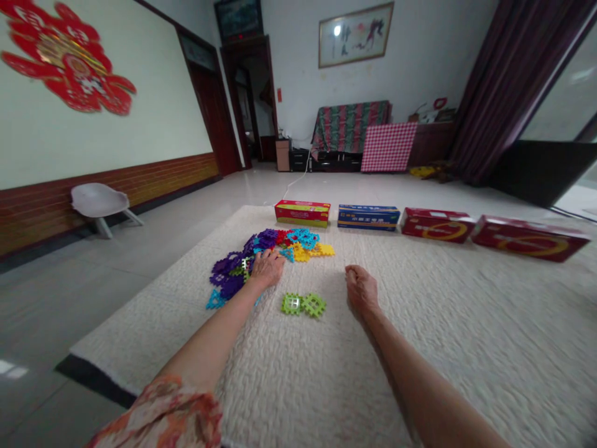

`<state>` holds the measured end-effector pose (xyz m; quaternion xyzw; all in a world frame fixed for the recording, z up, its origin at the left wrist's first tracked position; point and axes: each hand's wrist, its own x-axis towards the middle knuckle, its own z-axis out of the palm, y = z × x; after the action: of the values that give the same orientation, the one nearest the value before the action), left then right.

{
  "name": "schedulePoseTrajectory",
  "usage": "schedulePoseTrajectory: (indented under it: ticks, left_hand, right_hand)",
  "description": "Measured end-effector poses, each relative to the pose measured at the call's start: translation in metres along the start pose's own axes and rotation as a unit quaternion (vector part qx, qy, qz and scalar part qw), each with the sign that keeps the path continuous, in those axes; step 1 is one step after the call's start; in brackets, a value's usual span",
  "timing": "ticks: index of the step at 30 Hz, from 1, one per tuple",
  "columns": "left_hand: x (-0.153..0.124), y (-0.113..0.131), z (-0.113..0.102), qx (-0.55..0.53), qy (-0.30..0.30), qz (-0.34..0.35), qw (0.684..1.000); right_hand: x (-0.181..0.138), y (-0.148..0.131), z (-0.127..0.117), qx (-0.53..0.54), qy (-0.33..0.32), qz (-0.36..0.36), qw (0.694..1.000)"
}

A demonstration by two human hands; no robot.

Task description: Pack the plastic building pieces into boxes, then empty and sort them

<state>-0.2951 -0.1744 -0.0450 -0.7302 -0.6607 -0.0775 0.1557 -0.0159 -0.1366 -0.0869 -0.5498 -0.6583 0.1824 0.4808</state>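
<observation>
My left hand reaches into a heap of plastic interlocking building pieces, its fingers stretched over them; no piece is visibly gripped. Purple pieces make up most of the heap's left side. Blue pieces and yellow pieces lie to the right of the fingers, with a little red behind. Between my hands, two lime-green pieces lie flat, touching edge to edge; I cannot tell whether they are joined. To their right, my right hand rests on the cloth as a closed fist, with nothing showing in it.
A pale quilted cloth covers the table. Along its far side stand a red-and-yellow box, a blue box and two dark red boxes. A white chair is on the floor to the left.
</observation>
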Motion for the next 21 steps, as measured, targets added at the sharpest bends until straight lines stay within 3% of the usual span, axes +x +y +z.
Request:
schedulePoseTrajectory:
  ticks: [6,10,12,15,18,21]
  left_hand:
    - [-0.005,-0.023,-0.004,0.006,-0.01,-0.002,1.0]
    - [0.01,-0.019,-0.013,0.001,0.027,0.015,1.0]
    - [0.03,0.001,-0.014,-0.018,0.059,0.041,0.997]
    - [0.075,0.046,-0.009,-0.047,0.057,0.082,0.994]
    - [0.119,0.09,0.003,-0.059,0.001,0.094,0.994]
    - [0.15,0.109,0.018,-0.048,-0.094,0.061,0.993]
  right_hand:
    - [0.002,0.001,-0.005,0.011,-0.013,0.008,1.0]
    - [0.011,0.008,-0.023,0.086,-0.094,0.022,0.992]
    - [0.014,0.012,-0.03,0.188,-0.113,0.055,0.974]
    - [0.013,0.014,-0.034,0.276,-0.092,0.094,0.952]
    - [0.008,0.013,-0.032,0.266,-0.099,0.088,0.955]
    - [0.007,0.015,-0.027,0.263,-0.109,0.088,0.955]
